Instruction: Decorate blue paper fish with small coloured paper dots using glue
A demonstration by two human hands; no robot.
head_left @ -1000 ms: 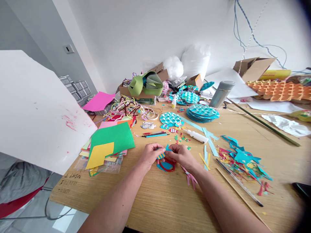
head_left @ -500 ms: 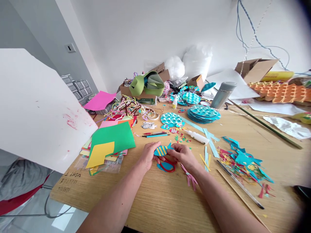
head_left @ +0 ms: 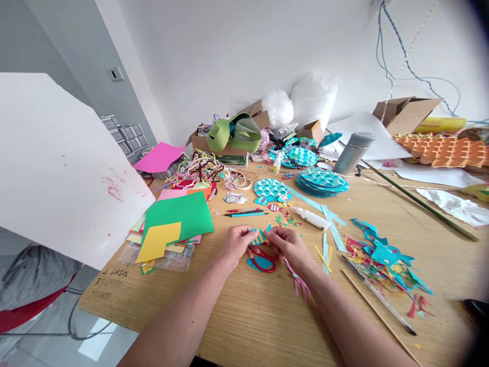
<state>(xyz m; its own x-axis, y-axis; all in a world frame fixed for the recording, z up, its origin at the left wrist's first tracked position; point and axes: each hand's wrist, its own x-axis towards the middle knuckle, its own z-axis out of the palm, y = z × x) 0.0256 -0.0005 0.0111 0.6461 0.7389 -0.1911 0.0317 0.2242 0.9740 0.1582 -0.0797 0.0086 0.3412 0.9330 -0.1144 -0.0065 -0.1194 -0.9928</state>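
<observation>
Between my two hands is a small blue paper fish (head_left: 260, 236) with yellow stripes. My left hand (head_left: 237, 245) pinches its left end, and the fingers cover much of that side. Near the tail, my right hand (head_left: 286, 242) grips the fish between thumb and fingers. Just below the fish lie scissors with red handles (head_left: 264, 268), on top of a blue paper piece (head_left: 253, 263). Beside my right wrist are pink paper strips (head_left: 300, 285). A white glue bottle (head_left: 312, 218) rests beyond my right hand, and pens (head_left: 246, 214) lie beyond the left.
Coloured paper sheets (head_left: 191, 219) are stacked at left. Woven blue paper discs (head_left: 323, 182) and a grey flask (head_left: 353, 153) stand farther back. Paper scraps (head_left: 385, 252), a craft knife or pen (head_left: 378, 294) and a thin stick (head_left: 378, 316) lie at right.
My left fingers have shifted over the fish's left end, covering more of it. My right hand stays at the tail. The view has shifted slightly.
</observation>
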